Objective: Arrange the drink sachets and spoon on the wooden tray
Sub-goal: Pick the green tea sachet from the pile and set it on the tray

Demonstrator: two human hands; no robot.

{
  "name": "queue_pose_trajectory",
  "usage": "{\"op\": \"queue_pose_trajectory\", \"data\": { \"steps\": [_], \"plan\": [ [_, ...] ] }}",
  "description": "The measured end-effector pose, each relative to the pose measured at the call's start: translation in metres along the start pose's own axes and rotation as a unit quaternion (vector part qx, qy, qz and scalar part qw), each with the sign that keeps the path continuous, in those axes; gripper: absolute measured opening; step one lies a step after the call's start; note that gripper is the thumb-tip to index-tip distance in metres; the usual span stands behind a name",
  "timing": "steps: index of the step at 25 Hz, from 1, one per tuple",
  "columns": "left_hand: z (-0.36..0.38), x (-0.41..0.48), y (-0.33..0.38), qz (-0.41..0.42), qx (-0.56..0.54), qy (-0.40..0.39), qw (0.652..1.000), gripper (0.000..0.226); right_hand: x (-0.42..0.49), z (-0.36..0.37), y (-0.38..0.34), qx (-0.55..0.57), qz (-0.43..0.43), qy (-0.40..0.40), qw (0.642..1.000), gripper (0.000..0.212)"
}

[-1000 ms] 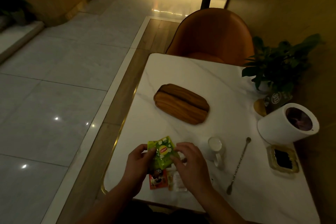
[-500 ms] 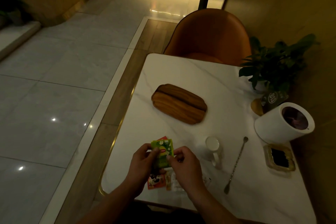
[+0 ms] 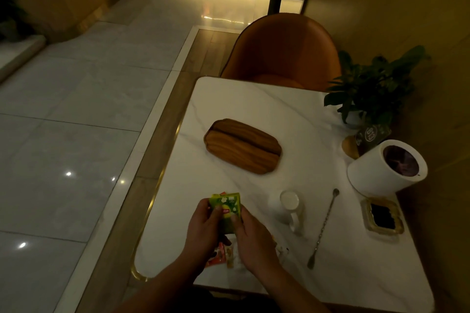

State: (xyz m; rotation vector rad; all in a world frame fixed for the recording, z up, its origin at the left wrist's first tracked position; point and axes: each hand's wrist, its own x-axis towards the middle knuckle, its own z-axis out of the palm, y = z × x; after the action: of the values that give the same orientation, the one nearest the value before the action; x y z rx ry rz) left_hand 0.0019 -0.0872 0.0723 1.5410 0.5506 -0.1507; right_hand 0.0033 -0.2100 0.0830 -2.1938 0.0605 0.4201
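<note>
Left hand: the left hand (image 3: 203,229) is nearer the viewer than the wooden tray (image 3: 243,146), raised over the front edge of the white marble bench (image 3: 254,104). Its fingers are curled round the left side of a green sachet, thumb pressed on the printed front.

Loose sachets: the loose sachets (image 3: 221,254), one red and one yellowish, lie flat on the bench under the hands, well short of the tray and partly hidden.

Green sachet: the green sachet (image 3: 226,208) is held upright between both hands, apart from the tray. A sliver of red shows behind its top edge.

Wooden tray: oval and dark-grained, it sits mid-bench with nothing on it.

Right hand: the right hand (image 3: 254,239) is beside the left, its fingers bent and pinching the sachet's right edge.

Mug: a white mug (image 3: 290,204) stands right of the hands, nearer than the tray.

Spoon: a long thin spoon (image 3: 323,229) lies on the bench right of the mug, well apart from the tray.

Ashtray: a glass ashtray (image 3: 381,216) sits further right.

Canister: a white canister (image 3: 386,173) stands right of the tray.
</note>
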Motion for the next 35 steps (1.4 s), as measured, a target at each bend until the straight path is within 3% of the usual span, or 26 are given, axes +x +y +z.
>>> {"op": "queue_pose_trajectory", "data": {
  "steps": [5,11,16,21,29,30,32,33,35],
  "plan": [
    [0.011,0.007,-0.004,0.002,0.016,0.018,1.000,0.012,0.009,-0.012,0.018,0.081,0.031,0.049,0.995,0.028],
    [0.034,0.009,-0.012,0.003,0.027,0.059,0.998,0.013,0.018,-0.015,0.033,0.109,0.023,0.046,0.993,0.030],
    [0.033,0.023,-0.009,0.023,0.063,0.101,0.993,0.012,0.032,-0.012,0.029,0.172,0.059,0.039,0.983,0.016],
    [0.009,0.053,0.002,0.012,0.040,0.051,0.998,0.011,0.053,0.005,0.003,0.151,0.090,0.092,0.980,0.014],
    [-0.028,0.113,0.004,-0.066,-0.025,-0.036,0.997,0.016,0.101,0.012,-0.011,0.155,0.121,0.111,0.974,0.013],
    [-0.035,0.122,-0.001,-0.053,0.014,-0.031,0.998,0.017,0.107,0.011,-0.010,0.157,0.125,0.115,0.973,0.014],
    [-0.050,0.144,-0.013,0.038,0.229,-0.007,0.973,0.029,0.120,0.008,-0.006,0.156,0.136,0.124,0.970,0.023],
    [-0.058,0.159,-0.021,0.104,0.363,-0.001,0.926,0.040,0.130,0.007,-0.004,0.155,0.141,0.129,0.969,0.027],
    [-0.068,0.183,-0.033,0.179,0.529,-0.032,0.829,0.066,0.151,0.004,-0.003,0.157,0.144,0.140,0.967,0.032]
  ]
}}
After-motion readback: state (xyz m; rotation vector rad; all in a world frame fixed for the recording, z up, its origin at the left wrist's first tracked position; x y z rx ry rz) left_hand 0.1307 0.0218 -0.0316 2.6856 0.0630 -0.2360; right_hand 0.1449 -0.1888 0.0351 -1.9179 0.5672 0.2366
